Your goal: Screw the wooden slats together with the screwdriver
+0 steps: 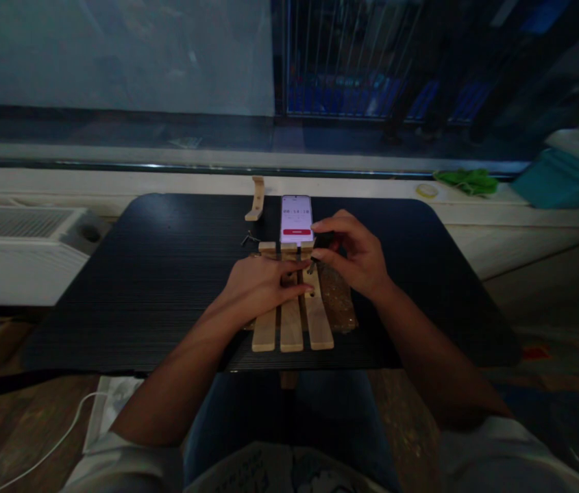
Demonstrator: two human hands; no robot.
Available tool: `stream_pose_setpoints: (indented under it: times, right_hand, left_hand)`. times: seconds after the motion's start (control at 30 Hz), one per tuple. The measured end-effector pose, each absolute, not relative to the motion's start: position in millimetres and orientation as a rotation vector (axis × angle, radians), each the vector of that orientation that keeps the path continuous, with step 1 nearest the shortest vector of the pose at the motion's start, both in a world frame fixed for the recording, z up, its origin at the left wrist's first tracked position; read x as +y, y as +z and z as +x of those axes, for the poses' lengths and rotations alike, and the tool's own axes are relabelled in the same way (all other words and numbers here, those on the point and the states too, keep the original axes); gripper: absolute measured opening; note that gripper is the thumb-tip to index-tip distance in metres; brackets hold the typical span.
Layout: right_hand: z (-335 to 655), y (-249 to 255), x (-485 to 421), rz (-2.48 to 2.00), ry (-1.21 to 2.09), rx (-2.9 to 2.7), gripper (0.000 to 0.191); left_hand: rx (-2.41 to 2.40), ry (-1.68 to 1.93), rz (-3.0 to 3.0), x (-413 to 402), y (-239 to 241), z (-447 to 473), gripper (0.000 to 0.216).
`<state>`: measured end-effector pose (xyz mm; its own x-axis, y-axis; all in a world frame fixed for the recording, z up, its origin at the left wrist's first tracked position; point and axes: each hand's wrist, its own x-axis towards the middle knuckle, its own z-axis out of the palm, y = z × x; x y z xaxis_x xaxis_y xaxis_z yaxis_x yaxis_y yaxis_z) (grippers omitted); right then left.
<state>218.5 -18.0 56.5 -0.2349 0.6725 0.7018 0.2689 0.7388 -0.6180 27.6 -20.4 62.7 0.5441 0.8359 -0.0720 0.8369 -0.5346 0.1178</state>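
Three pale wooden slats with upturned far ends lie side by side: the left slat point(264, 335), the middle slat point(291, 335) and the right slat point(321, 332). My left hand point(255, 284) rests across them, palm down. Its thumb and index finger are spread and touch the right slat near a dark hole. Above that slat, my right hand point(358, 253) pinches a small dark metal screw point(312, 266) between thumb and fingers; its tip points down at the wood, and I cannot tell whether it sits in a hole.
A brown board point(338, 301) lies under the slats on the black table point(166, 287). A lit phone point(297, 216), a curved wooden piece point(255, 198) and loose screws point(249, 238) are beyond. On the sill stand a tape roll point(427, 191), green cloth point(469, 181) and teal bin point(561, 174).
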Motion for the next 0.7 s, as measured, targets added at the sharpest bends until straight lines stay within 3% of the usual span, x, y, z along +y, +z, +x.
stream_pose_setpoints:
  times: [0.4, 0.7]
  right_hand:
    - [224.2, 61.7, -20.5, -0.64, 0.539, -1.887, 0.034]
    - [223.1, 58.1, -17.3, -0.636, 0.477, -1.809, 0.028]
  left_hand:
    - [1.435, -0.029, 2.63, -20.7, 64.5, 28.4, 0.052]
    - [1.444, -0.056, 2.65, -20.4, 63.7, 28.2, 0.053]
